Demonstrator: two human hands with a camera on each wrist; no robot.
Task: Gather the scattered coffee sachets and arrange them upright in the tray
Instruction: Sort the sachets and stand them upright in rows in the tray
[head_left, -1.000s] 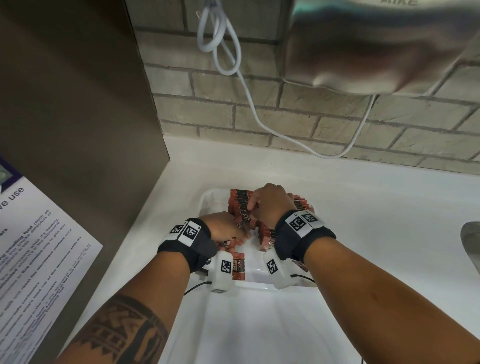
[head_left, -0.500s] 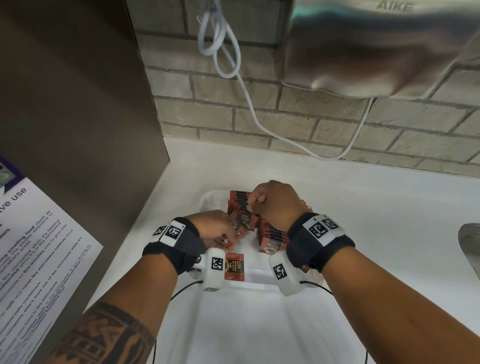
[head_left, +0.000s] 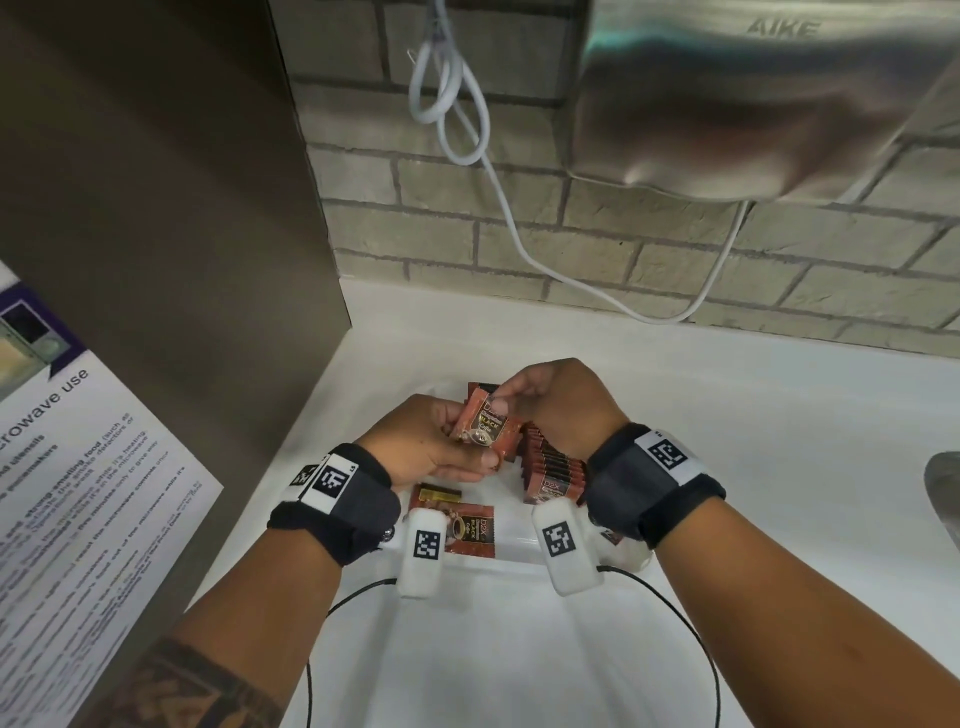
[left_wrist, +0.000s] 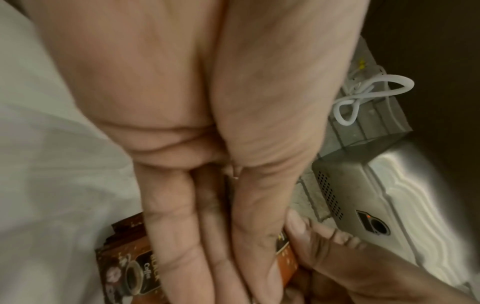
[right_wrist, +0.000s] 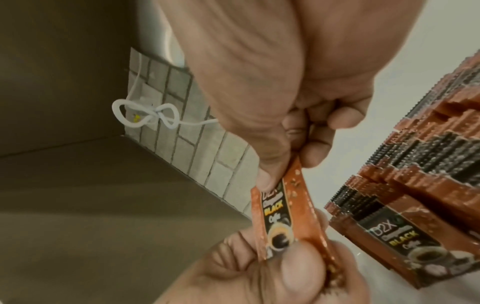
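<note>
Both hands hold a small stack of brown coffee sachets (head_left: 485, 428) above the white tray (head_left: 511, 545). My left hand (head_left: 441, 447) grips the stack's lower end, thumb on the front sachet (right_wrist: 283, 218). My right hand (head_left: 545, 400) pinches its top edge between thumb and fingers. A row of sachets (head_left: 553, 467) stands upright in the tray under the right wrist, seen close in the right wrist view as stacked sachets (right_wrist: 415, 197). One sachet (head_left: 470, 527) lies flat at the tray's near left. In the left wrist view my left hand (left_wrist: 233, 236) covers the held sachets (left_wrist: 130, 273).
The tray sits on a white counter (head_left: 753, 493) against a brick wall (head_left: 623, 244). A brown cabinet side (head_left: 156, 208) with a notice sheet (head_left: 78, 493) stands on the left. A steel hand dryer (head_left: 753, 98) and its white cord (head_left: 452, 104) hang above. A sink edge (head_left: 943, 493) shows far right.
Both hands have risen from the tray with a small stack of sachets, now held tilted with its printed face up. The flat sachet at the near left stays put.
</note>
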